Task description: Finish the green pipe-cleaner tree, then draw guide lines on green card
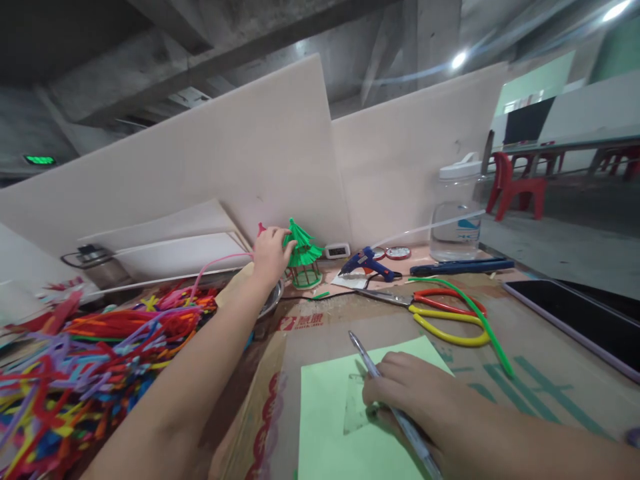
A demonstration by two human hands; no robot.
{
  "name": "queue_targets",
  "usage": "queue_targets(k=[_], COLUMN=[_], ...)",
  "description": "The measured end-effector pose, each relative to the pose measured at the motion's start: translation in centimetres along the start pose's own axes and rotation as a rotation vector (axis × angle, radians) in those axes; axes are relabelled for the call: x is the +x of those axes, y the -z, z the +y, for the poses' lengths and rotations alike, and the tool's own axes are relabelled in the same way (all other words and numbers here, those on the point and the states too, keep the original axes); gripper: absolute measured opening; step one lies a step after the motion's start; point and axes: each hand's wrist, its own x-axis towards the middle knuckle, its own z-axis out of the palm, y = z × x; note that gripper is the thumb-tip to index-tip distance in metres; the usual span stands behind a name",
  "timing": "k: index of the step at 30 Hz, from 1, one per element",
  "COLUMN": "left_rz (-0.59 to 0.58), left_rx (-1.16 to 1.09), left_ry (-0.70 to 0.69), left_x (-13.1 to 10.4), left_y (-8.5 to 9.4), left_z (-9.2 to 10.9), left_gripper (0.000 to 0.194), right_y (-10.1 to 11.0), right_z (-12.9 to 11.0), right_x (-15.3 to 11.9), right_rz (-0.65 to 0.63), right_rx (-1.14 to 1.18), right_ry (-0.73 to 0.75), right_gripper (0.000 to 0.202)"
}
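My left hand [273,255] reaches to the back of the table, beside a small pavilion model [303,257] with a green fringed roof and thin brown posts. Its thumb and forefinger stand apart near the roof's left edge; whether they touch it I cannot tell. A small pink tip [261,229] shows behind that hand, the rest hidden. At the front, my right hand [407,393] is closed on a pen [365,355], which slants over light green paper [325,427]. Beneath the fingers, a grey translucent patch [354,407] lies on the paper.
Colourful pipe cleaners [75,380] heap up at left. Scissors [450,313], a green pipe cleaner [500,353] and a phone [575,320] lie right. A blue glue gun [367,261], a small display [337,251] and a water bottle [456,230] stand before white boards [225,153].
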Motion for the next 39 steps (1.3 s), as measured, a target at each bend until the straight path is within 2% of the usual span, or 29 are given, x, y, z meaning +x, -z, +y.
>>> queue_targets(k=[4,7,10,15,21,24,28,32,35,39], left_rz=[-0.007,-0.034,-0.060,-0.074,-0.087,-0.072,-0.032,-0.017,-0.131,-0.307], left_rx=[0.021,0.047,0.066,0.064,0.008,-0.058,-0.189,-0.357,-0.500,-0.608], left_ry=[-0.080,-0.110,-0.115,-0.106,-0.060,-0.004,0.100,0.239,0.277,0.318], left_x=[0.6,1.0,1.0,0.6,0.6,0.7,1.0,2.6,4.7,6.8], left_y=[-0.4,-1.0,-1.3,-0.8,-0.8,-1.0,-1.0,-0.9,-1.1,-1.3], left_z=[2.6,3.5,3.5,3.2,3.2,3.2,2.2,-0.2,-1.7,-2.3], left_gripper=[0.027,0.018,0.012,0.021,0.009,0.016,0.026,0.028,0.038,0.036], right_y=[-0.2,-0.5,-0.5,-0.4,-0.1,-0.1,-0.2,-0.3,-0.4,-0.5], right_z=[0.2,0.5,0.7,0.7,0.3,0.3,0.3,0.3,0.4,0.5], right_x=[0.0,0.1,0.1,0.0,0.1,0.2,0.1,0.1,0.0,0.1], right_rz=[0.029,0.048,0.042,0.027,0.009,0.013,0.039,0.052,0.044,0.030], right_rx=[0.022,0.036,0.038,0.068,0.063,0.057,0.045,0.029,0.032,0.037], right_ry=[-0.003,0.009,0.015,0.008,-0.021,-0.024,0.002,0.020,0.002,0.001], right_gripper=[0.022,0.023,0.023,0.027,0.034,0.032,0.025,0.018,0.022,0.028])
